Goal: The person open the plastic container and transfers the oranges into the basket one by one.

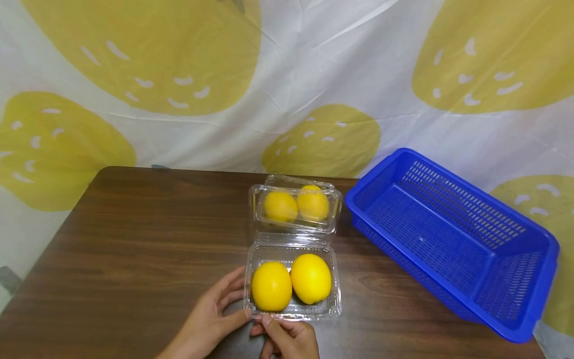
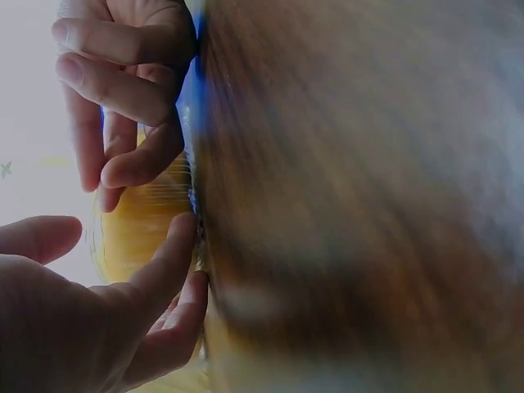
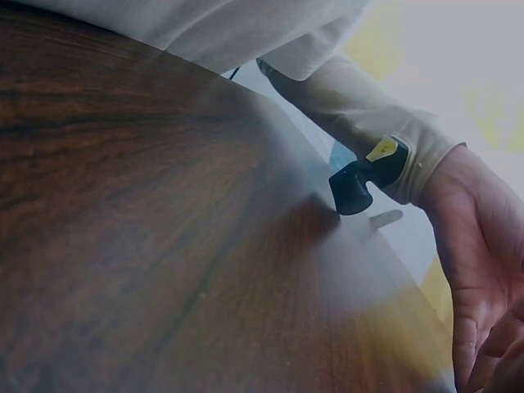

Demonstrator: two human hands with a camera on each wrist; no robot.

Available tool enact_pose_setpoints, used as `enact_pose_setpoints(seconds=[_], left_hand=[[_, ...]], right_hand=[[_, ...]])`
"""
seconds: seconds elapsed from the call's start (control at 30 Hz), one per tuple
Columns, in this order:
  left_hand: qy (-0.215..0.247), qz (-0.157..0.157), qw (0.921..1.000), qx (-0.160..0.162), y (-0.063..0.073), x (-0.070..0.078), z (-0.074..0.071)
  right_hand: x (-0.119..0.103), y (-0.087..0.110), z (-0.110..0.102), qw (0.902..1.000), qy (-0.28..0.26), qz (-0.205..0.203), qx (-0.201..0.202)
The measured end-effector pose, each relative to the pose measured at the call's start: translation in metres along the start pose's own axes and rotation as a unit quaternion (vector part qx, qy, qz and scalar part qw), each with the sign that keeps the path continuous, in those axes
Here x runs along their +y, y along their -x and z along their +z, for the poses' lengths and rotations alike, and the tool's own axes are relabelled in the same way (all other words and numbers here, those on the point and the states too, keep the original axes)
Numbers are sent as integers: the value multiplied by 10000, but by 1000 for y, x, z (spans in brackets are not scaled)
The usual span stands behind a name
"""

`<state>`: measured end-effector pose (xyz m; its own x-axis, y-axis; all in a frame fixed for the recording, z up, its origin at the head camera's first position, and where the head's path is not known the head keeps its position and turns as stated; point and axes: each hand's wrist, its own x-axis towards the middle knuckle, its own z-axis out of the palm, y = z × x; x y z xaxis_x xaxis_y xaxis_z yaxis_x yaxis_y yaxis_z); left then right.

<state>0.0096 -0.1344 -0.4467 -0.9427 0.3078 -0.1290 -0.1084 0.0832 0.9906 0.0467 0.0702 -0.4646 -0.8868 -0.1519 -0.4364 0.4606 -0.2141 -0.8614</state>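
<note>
One brown table (image 1: pixel 148 259): open room at frame left; blue basket (image 1: pixel 421 239) crowds frame right. Clear container (image 1: pixel 272 253) lies open, lower centre; pushed back, it may shunt the second box (image 1: pixel 305 182). My left hand (image 1: pixel 208 314), fingers extended, touches the container's lower-left corner; my right hand's (image 1: pixel 291 339) grip I cannot tell. Tilting could roll two yellow fruits (image 1: pixel 271 286).

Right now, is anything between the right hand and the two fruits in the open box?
Only the near rim of the open box: the right hand is at its near side, and the two fruits sit inside. Nothing visible covers them; the clear lid is folded back behind them.
</note>
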Motion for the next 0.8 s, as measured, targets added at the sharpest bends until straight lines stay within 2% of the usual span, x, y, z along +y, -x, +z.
enact_pose_setpoints(seconds=[0.2, 0.47, 0.67, 0.8], left_hand=[[241, -189, 9995, 70, 2, 9, 4], [441, -252, 9985, 192, 0, 11, 7], [546, -338, 9977, 237, 0, 13, 7], [550, -402, 9974, 232, -1, 13, 8]], right_hand=[[0, 1, -1, 9999, 19, 120, -45], [-4, 9, -6, 9979, 183, 371, -489], [-10, 15, -11, 9961, 149, -15, -864], [-20, 19, -16, 9911, 485, -512, -1133]])
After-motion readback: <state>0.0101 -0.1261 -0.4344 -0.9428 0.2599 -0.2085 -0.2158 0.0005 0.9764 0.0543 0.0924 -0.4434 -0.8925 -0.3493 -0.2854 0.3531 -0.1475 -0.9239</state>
